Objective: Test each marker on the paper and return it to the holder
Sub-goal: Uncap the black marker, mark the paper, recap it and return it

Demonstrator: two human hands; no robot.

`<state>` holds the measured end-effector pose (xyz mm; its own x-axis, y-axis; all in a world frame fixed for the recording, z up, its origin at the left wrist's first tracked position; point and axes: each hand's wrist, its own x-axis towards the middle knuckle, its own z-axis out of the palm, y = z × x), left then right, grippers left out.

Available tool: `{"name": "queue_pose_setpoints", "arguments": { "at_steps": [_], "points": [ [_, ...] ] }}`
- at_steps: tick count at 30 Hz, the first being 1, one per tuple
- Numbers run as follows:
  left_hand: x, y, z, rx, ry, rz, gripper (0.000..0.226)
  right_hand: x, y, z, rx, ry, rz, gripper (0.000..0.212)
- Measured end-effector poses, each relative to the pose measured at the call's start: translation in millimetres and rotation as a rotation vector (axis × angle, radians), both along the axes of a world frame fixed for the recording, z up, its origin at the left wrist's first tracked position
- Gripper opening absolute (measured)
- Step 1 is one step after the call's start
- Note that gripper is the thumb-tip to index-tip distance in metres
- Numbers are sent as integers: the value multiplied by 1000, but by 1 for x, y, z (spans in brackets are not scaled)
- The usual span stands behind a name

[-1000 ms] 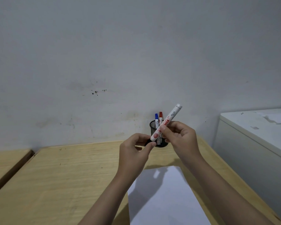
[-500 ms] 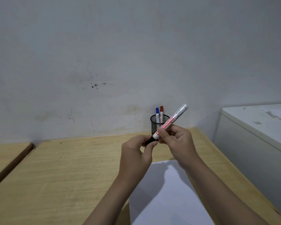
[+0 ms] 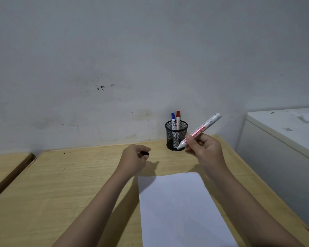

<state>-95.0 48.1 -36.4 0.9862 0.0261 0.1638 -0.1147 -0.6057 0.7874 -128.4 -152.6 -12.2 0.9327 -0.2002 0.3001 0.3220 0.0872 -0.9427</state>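
Observation:
My right hand [image 3: 204, 151] grips a white marker [image 3: 206, 125] with red lettering, uncapped, its tip pointing down-left in front of the holder. My left hand [image 3: 133, 160] is closed on the marker's black cap [image 3: 145, 153], apart from the marker and low over the table. The black mesh holder [image 3: 176, 135] stands near the wall with a blue-capped marker [image 3: 173, 120] and a red-capped marker [image 3: 178, 118] upright inside. A white sheet of paper [image 3: 182, 207] lies on the table below my hands.
The wooden table [image 3: 61, 184] runs to a stained wall behind. A second wooden surface [image 3: 4, 168] adjoins on the left across a gap. A white cabinet [image 3: 284, 139] stands to the right with a scrap of paper on top.
The cap has come off the marker. My left hand moved left and down with the cap, and my right hand shifted right with the marker.

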Motion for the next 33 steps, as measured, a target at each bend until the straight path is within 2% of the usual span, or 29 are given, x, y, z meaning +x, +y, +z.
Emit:
{"name": "queue_pose_setpoints", "arguments": {
  "at_steps": [3, 6, 9, 14, 16, 18, 22, 25, 29, 33],
  "points": [
    [21, 6, -9, 158, 73, -20, 29, 1, 1, -10, -43, 34, 16, 12],
    [35, 8, -17, 256, 130, -57, 22, 3, 4, -17, -63, 55, 44, 8],
    [44, 8, -25, 309, 200, -78, 27, 7, 8, -21, -36, 76, 51, 4],
    [49, 8, -32, 276, 245, -83, 43, 11, 18, -27, -29, 100, 107, 7],
    [46, 10, -32, 204, 267, -83, 49, 12, 24, -29, -19, 110, 136, 12],
    [38, 14, -30, 91, 286, -92, 46, 13, 27, -30, -8, 121, 154, 15],
    [13, 33, -31, 22, 180, -48, 25, 18, 36, -37, 6, 171, 204, 16],
    [-16, 44, -32, 15, 158, -77, 24, 21, 46, -45, 30, 226, 256, 16],
    [-37, 51, -39, 200, 150, -96, 37, 26, 64, -58, 10, 294, 308, 21],
    [-38, 52, -48, 346, 90, -62, 37, 29, 80, -73, -93, 303, 298, 23]
  ]
}}
